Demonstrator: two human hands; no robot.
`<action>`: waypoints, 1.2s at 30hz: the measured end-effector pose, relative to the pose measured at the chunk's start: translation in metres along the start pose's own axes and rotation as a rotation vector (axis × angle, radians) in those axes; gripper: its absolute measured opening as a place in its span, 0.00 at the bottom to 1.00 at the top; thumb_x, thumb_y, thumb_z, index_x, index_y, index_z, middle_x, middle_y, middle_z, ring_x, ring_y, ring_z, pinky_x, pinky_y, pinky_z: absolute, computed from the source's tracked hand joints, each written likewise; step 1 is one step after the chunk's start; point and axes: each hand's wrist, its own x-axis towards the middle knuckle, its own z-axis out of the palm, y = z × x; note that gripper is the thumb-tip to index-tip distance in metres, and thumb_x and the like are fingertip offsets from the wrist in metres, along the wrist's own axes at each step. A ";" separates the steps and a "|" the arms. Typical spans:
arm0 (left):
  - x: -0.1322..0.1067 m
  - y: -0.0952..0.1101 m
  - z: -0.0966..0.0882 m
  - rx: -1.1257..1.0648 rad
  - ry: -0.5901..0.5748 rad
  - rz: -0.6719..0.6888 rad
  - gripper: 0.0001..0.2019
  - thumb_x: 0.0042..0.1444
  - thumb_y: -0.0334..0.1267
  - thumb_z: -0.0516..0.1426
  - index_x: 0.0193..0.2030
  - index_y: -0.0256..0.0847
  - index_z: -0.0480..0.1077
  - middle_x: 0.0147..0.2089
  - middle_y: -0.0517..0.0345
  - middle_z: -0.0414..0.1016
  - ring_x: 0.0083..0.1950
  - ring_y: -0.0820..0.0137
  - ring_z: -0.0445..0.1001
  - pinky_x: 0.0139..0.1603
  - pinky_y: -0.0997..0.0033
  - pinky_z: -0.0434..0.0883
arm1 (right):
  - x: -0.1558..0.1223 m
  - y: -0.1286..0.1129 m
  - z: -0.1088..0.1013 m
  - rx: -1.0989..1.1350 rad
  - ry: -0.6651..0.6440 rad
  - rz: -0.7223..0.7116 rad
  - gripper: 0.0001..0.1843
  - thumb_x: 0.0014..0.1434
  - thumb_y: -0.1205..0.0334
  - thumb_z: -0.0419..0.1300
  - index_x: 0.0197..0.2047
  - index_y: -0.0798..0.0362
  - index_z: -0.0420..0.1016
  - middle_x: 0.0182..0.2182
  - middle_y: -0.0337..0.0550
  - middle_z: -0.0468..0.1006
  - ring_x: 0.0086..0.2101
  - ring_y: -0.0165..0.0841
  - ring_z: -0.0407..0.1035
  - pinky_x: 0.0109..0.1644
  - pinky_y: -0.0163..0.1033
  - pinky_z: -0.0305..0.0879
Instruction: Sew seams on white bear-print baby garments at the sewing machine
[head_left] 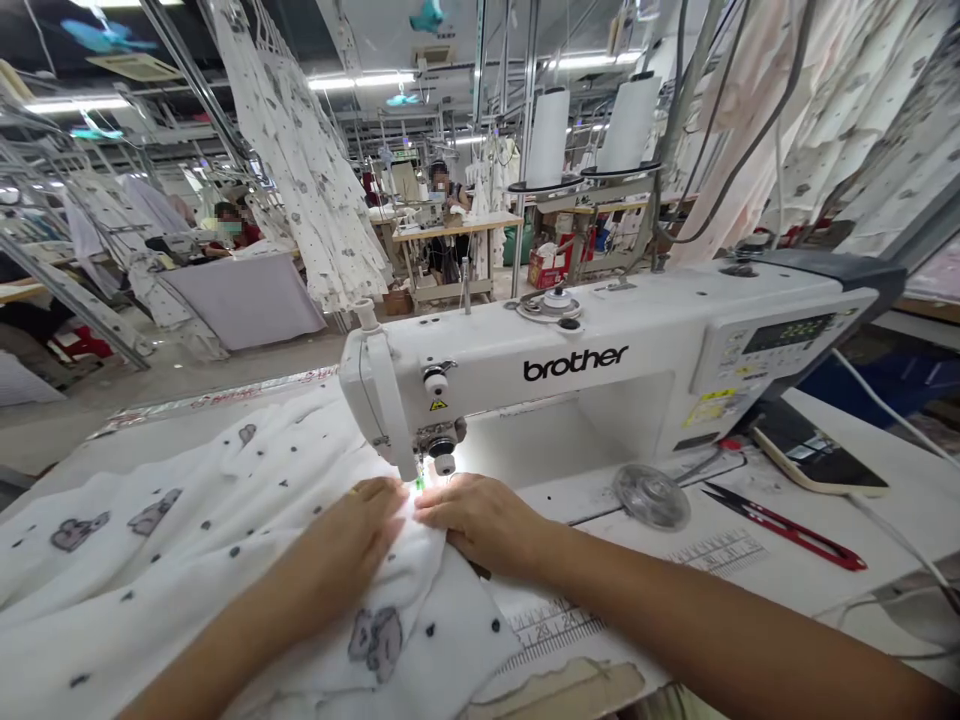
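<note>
White, soft-looking cloth printed with grey animal motifs and dark dots point(225, 480), lower left to lower centre of frame: likely light, limp, easily rucked; best steadied flat under spread fingertips. Appearance: loosely rumpled, sparse print. Left hand point(367, 522): laid on the cloth, fingers close together. Right hand point(487, 520): lowered, just below the head of the white sewing machine lettered "brother" point(495, 355); whether either pinches, cannot tell

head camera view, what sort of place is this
Most likely a garment-sewing workshop: a sewing machine stands over spread printed fabric, large white thread cones stand behind it, and similar printed cloth hangs in bunches farther back.
</note>
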 end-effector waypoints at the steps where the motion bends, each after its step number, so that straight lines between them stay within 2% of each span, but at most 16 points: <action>1: -0.006 0.009 0.005 -0.013 0.029 -0.024 0.15 0.67 0.41 0.49 0.57 0.44 0.66 0.56 0.51 0.74 0.56 0.63 0.74 0.54 0.61 0.75 | -0.001 0.000 0.000 0.008 0.026 0.008 0.16 0.63 0.76 0.54 0.49 0.52 0.75 0.50 0.41 0.78 0.50 0.32 0.71 0.56 0.38 0.63; 4: -0.020 0.024 0.028 0.019 0.146 -0.048 0.20 0.63 0.45 0.54 0.60 0.43 0.63 0.58 0.48 0.73 0.58 0.57 0.72 0.55 0.54 0.74 | -0.001 -0.003 -0.003 -0.002 0.041 0.097 0.13 0.62 0.74 0.56 0.48 0.54 0.73 0.46 0.43 0.79 0.47 0.33 0.72 0.56 0.41 0.63; 7: -0.024 0.021 0.044 0.115 0.241 -0.013 0.21 0.62 0.45 0.55 0.59 0.39 0.64 0.59 0.44 0.72 0.62 0.51 0.69 0.58 0.46 0.71 | 0.002 -0.005 -0.006 -0.026 0.015 0.218 0.09 0.60 0.73 0.58 0.43 0.55 0.71 0.39 0.44 0.77 0.42 0.35 0.70 0.49 0.40 0.66; 9: -0.024 0.012 0.044 0.126 0.231 0.029 0.19 0.63 0.43 0.54 0.59 0.38 0.65 0.59 0.43 0.72 0.62 0.52 0.69 0.60 0.47 0.70 | 0.004 -0.006 -0.007 -0.043 -0.012 0.257 0.08 0.60 0.73 0.58 0.43 0.55 0.69 0.39 0.44 0.75 0.42 0.35 0.68 0.45 0.38 0.66; 12: -0.023 -0.005 0.031 0.048 0.163 0.085 0.17 0.65 0.40 0.51 0.58 0.39 0.68 0.60 0.46 0.72 0.64 0.56 0.68 0.64 0.51 0.67 | 0.009 -0.007 -0.009 -0.065 -0.056 0.258 0.07 0.61 0.71 0.59 0.43 0.56 0.68 0.40 0.45 0.73 0.43 0.36 0.67 0.45 0.39 0.65; 16: -0.023 -0.018 0.008 -0.207 0.061 -0.016 0.18 0.69 0.41 0.46 0.60 0.44 0.69 0.61 0.52 0.72 0.64 0.61 0.68 0.65 0.56 0.67 | 0.015 -0.006 -0.014 -0.072 -0.135 0.201 0.05 0.61 0.66 0.62 0.41 0.54 0.70 0.40 0.43 0.73 0.41 0.36 0.67 0.44 0.39 0.65; 20: -0.018 -0.009 -0.010 -0.330 -0.044 -0.064 0.18 0.70 0.44 0.46 0.57 0.46 0.72 0.58 0.54 0.74 0.60 0.60 0.70 0.63 0.58 0.69 | 0.018 -0.003 -0.010 -0.171 -0.159 0.092 0.10 0.63 0.65 0.61 0.48 0.53 0.70 0.47 0.45 0.73 0.44 0.35 0.67 0.46 0.39 0.65; 22: -0.014 0.000 -0.017 -0.311 -0.037 -0.087 0.17 0.69 0.44 0.46 0.52 0.45 0.74 0.55 0.54 0.75 0.56 0.62 0.73 0.58 0.62 0.71 | 0.018 -0.002 -0.007 -0.277 -0.173 -0.001 0.07 0.65 0.67 0.58 0.48 0.55 0.70 0.44 0.45 0.73 0.41 0.34 0.68 0.43 0.38 0.65; 24: -0.009 0.008 -0.019 -0.268 0.021 -0.126 0.16 0.68 0.44 0.46 0.45 0.44 0.74 0.49 0.54 0.76 0.50 0.64 0.75 0.51 0.65 0.73 | 0.017 0.000 -0.006 -0.379 -0.198 -0.129 0.04 0.67 0.70 0.55 0.43 0.56 0.71 0.39 0.44 0.74 0.37 0.33 0.67 0.39 0.37 0.64; 27: -0.002 0.017 -0.013 -0.219 0.076 -0.193 0.17 0.67 0.45 0.45 0.34 0.43 0.69 0.37 0.57 0.75 0.39 0.66 0.75 0.40 0.67 0.71 | 0.016 0.004 -0.010 -0.488 -0.218 -0.370 0.10 0.69 0.73 0.49 0.40 0.58 0.72 0.36 0.44 0.73 0.34 0.33 0.65 0.37 0.38 0.62; 29: 0.002 0.020 -0.004 -0.208 0.090 -0.267 0.17 0.67 0.46 0.44 0.31 0.44 0.63 0.29 0.61 0.71 0.31 0.67 0.72 0.33 0.68 0.68 | 0.015 0.007 -0.015 -0.504 -0.257 -0.468 0.11 0.68 0.74 0.49 0.39 0.60 0.73 0.34 0.44 0.72 0.34 0.33 0.64 0.38 0.39 0.62; 31: 0.004 0.021 0.007 -0.206 0.126 -0.330 0.18 0.68 0.49 0.43 0.28 0.44 0.57 0.25 0.63 0.67 0.27 0.68 0.68 0.28 0.69 0.64 | 0.012 0.010 -0.020 -0.467 -0.294 -0.442 0.10 0.68 0.72 0.52 0.39 0.60 0.74 0.34 0.44 0.72 0.34 0.33 0.64 0.38 0.39 0.62; 33: 0.004 0.021 0.014 -0.210 0.156 -0.354 0.20 0.67 0.53 0.43 0.27 0.45 0.54 0.24 0.64 0.64 0.26 0.67 0.67 0.27 0.69 0.63 | 0.009 0.011 -0.024 -0.406 -0.291 -0.354 0.07 0.67 0.69 0.56 0.41 0.58 0.76 0.37 0.42 0.73 0.36 0.33 0.64 0.39 0.38 0.63; 36: 0.002 0.022 0.020 -0.172 0.135 -0.386 0.21 0.63 0.58 0.47 0.29 0.45 0.55 0.25 0.63 0.65 0.28 0.65 0.68 0.28 0.68 0.64 | 0.005 0.013 -0.031 -0.276 -0.267 -0.274 0.08 0.66 0.67 0.58 0.47 0.53 0.76 0.38 0.39 0.73 0.39 0.32 0.64 0.43 0.37 0.62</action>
